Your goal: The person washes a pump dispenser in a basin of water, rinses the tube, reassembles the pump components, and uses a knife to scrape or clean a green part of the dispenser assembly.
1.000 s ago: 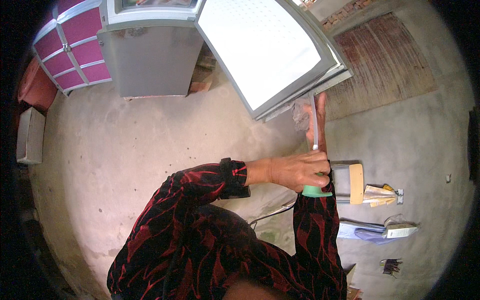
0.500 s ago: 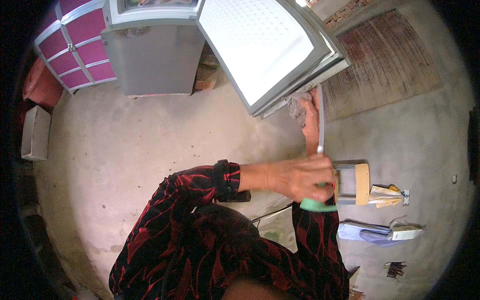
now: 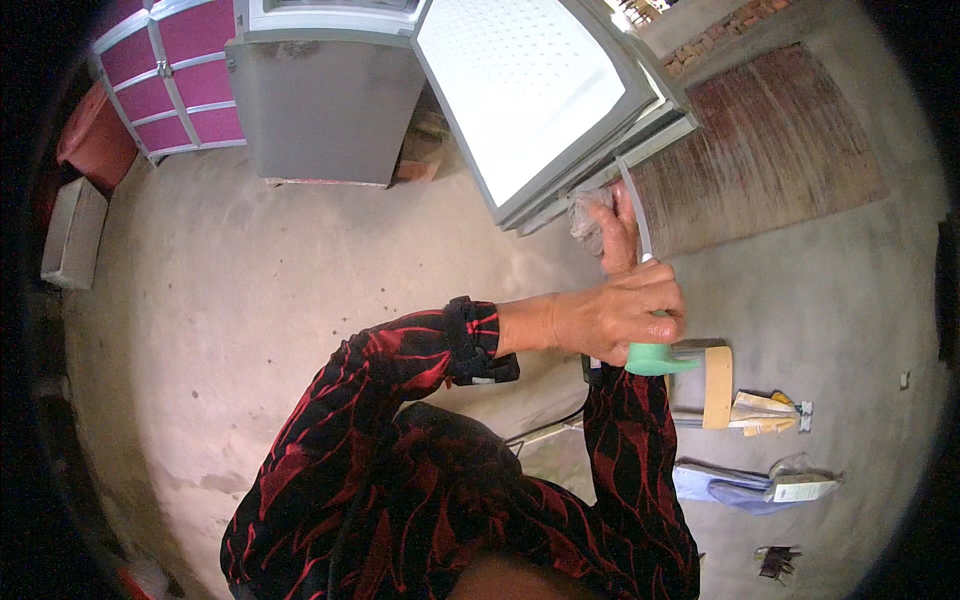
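— Head view: left hand [image 3: 620,320] fingers wrapped tight round the green-handled tool [image 3: 655,355]; right hand [image 3: 615,225] pinches a crumpled rag [image 3: 588,215] at the freezer lid [image 3: 530,90] edge, beside the thin blade.
— Risk?
— Blade could slip toward those fingers — they're touching it.
— Change?
— Both hands sit slightly lower than a second ago.

— Head-mounted, looking steeply down over the red-and-black sleeves onto the concrete floor [image 3: 250,300].
— Facing forward toward the grey cabinet [image 3: 330,100] at the top edge?
— Yes, fisheye, edges bending at the rim. Close on the left hand [image 3: 615,315], floor farther off.
— Second view?
— Only this one; nothing shared.
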{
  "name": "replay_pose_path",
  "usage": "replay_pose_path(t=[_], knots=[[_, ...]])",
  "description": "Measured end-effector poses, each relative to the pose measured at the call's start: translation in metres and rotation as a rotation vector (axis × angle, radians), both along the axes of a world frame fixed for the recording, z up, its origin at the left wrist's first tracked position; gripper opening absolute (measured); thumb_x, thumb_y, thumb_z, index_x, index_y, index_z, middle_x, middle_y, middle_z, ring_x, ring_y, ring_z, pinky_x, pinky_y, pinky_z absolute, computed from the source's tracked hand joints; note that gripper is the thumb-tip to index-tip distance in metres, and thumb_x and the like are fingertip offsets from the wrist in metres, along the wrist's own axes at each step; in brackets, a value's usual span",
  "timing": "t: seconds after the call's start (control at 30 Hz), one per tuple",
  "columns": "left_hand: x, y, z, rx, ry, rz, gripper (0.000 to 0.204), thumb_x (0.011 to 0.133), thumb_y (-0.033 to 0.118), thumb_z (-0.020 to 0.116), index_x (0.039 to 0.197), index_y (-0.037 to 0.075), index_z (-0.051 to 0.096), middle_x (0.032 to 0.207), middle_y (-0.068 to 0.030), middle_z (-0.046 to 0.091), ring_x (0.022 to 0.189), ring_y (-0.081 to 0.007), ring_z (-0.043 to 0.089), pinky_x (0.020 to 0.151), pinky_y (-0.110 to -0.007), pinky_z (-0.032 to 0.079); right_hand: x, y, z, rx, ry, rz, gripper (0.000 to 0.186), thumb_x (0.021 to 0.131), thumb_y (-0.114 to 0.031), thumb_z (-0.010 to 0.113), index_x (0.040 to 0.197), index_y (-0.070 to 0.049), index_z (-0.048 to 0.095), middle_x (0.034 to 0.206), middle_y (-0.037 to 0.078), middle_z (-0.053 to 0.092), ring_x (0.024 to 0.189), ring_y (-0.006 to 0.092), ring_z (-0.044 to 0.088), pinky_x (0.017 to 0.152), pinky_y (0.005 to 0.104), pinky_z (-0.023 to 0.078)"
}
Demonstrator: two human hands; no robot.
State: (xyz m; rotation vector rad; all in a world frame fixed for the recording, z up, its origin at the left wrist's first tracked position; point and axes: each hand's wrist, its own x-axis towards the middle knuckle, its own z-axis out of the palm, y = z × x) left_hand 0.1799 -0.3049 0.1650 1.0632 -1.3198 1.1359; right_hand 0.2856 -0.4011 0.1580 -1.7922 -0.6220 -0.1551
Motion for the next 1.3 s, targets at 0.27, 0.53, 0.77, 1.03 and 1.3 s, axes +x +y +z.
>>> replay_pose_path(t=[0.27,0.53,0.77,1.03,1.3], knots=[[-0.007,-0.027,-0.008,-0.094,-0.013,0.002,0.025,0.064,0.000,0.069,0.082,0.003,0.052,0.087,-0.0087,0.048,0.077,-0.0280,0.045,0.068,-0.038,0.037,0.051,-0.062,-0.047,-0.154,0.002,0.017,0.073,0.088,-0.026,0.062,0.149,-0.009,0.026,0.149,0.017,0.031,0.135,0.0221,0.032,0.111,0.0294,0.024],[-0.001,-0.017,-0.005,-0.128,0.008,0.037,0.022,0.078,0.016,0.069,0.089,0.001,0.058,0.093,-0.0132,0.056,0.079,-0.0302,0.050,0.068,-0.040,0.039,0.029,-0.060,-0.054,-0.430,-0.729,0.012,0.023,0.094,-0.009,0.046,0.114,-0.009,0.056,0.137,0.015,0.037,0.120,0.0276,0.040,0.107,0.0375,0.027],[0.002,-0.026,-0.013,-0.144,0.022,0.032,0.022,0.079,0.014,0.069,0.089,-0.001,0.058,0.092,-0.0128,0.057,0.077,-0.0297,0.051,0.068,-0.039,0.040,0.038,-0.057,-0.049,-0.350,-0.488,0.049,0.029,0.093,-0.007,0.048,0.122,-0.006,0.053,0.143,0.018,0.036,0.128,0.0294,0.037,0.110,0.0362,0.023],[0.003,-0.030,0.011,-0.197,-0.011,0.111,0.027,0.070,0.012,0.076,0.084,0.002,0.055,0.088,-0.0094,0.052,0.078,-0.0264,0.049,0.065,-0.036,0.038,0.033,-0.053,-0.041,-0.392,-0.856,0.083,0.039,0.085,-0.011,0.057,0.124,-0.008,0.049,0.130,0.009,0.046,0.115,0.0191,0.043,0.100,0.0298,0.032],[0.000,-0.052,-0.004,-0.262,0.051,0.207,0.029,0.069,0.012,0.078,0.082,0.002,0.055,0.087,-0.0104,0.052,0.075,-0.0257,0.048,0.064,-0.035,0.038,0.018,-0.045,-0.024,-0.234,-0.464,0.312,0.050,0.095,-0.003,0.039,0.143,-0.016,0.035,0.155,0.006,0.024,0.140,0.0126,0.026,0.115,0.0243,0.017]])
